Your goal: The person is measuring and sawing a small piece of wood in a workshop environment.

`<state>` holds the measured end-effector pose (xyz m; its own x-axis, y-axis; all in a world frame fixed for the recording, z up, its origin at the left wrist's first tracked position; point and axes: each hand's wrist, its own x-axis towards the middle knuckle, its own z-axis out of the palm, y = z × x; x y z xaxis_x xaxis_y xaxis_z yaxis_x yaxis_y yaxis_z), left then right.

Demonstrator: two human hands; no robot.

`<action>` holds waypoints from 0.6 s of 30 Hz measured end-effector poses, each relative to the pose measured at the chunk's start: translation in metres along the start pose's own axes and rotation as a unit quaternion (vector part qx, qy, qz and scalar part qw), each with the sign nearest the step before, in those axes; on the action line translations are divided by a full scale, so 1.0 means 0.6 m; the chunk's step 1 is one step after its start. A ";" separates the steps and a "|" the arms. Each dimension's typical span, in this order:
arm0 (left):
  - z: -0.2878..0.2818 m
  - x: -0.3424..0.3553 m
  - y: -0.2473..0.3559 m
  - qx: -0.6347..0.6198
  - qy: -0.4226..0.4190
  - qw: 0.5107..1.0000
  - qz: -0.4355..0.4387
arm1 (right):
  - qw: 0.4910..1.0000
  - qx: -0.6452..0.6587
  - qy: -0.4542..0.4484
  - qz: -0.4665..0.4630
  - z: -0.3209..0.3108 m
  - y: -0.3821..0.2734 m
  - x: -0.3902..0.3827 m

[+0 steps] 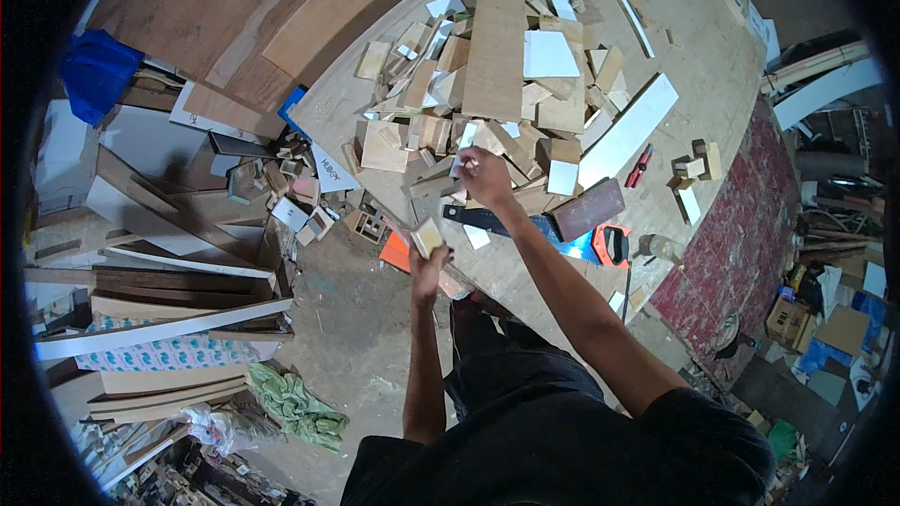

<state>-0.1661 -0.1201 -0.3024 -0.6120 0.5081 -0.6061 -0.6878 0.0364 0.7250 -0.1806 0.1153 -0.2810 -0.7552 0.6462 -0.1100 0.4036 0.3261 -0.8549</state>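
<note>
My left hand [428,267] grips a small pale wooden block [427,236] beside the near left edge of the worktable [712,47]. My right hand [480,171] has its fingers closed on a narrow white-faced piece [465,139] in a heap of wooden offcuts [384,141]. A wide plywood board [494,47] lies on the heap with white panels nearby. A handsaw [595,244] with an orange handle lies below the heap, partly under a purplish block [588,208]. A red tool [639,165] lies to its right.
Stacked panels and boards [159,309] line the floor at left, with a green crumpled sheet [291,403] and small offcuts [300,215]. A plywood sheet [187,9] is at upper left. Right of the table are a dark red surface [712,262], cardboard boxes [787,319] and scrap piles.
</note>
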 end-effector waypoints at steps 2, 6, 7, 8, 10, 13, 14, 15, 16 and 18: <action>0.003 -0.036 0.002 0.077 0.030 0.996 0.025 | 0.990 -0.111 -0.035 -0.081 0.018 -0.029 0.026; -0.005 -0.082 0.029 0.071 0.004 0.997 0.001 | 0.973 -0.189 -0.068 -0.109 0.044 -0.083 0.070; 0.001 -0.089 0.048 0.007 -0.027 0.999 -0.029 | 0.973 -0.189 -0.071 -0.108 0.046 -0.085 0.081; 0.003 -0.095 0.060 0.006 -0.026 0.999 -0.030 | 0.967 -0.226 -0.086 -0.083 0.050 -0.087 0.090; 0.009 -0.108 0.084 -0.015 -0.064 0.998 -0.017 | 0.958 -0.262 -0.100 -0.057 0.054 -0.085 0.106; 0.046 -0.122 0.152 0.150 -0.037 0.988 0.033 | 0.883 -0.415 -0.205 -0.082 0.043 -0.046 0.131; 0.044 -0.131 0.168 0.284 0.000 0.956 0.071 | 0.883 -0.410 -0.210 -0.085 0.052 -0.062 0.124; 0.032 -0.136 0.164 0.350 0.032 0.922 0.161 | 0.865 -0.443 -0.219 -0.091 0.059 -0.077 0.121; 0.030 -0.138 0.167 0.352 0.030 0.921 0.161 | 0.845 -0.478 -0.221 -0.094 0.059 -0.079 0.123; 0.028 -0.142 0.173 0.360 0.037 0.918 0.160 | 0.874 -0.443 -0.176 -0.093 0.061 -0.082 0.123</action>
<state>-0.1788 -0.1450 -0.1700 -0.7807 0.5335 -0.3254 -0.0478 0.4682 0.8823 -0.2750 0.1214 -0.2654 -0.8993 0.3242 -0.2935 0.3812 0.9101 -0.1626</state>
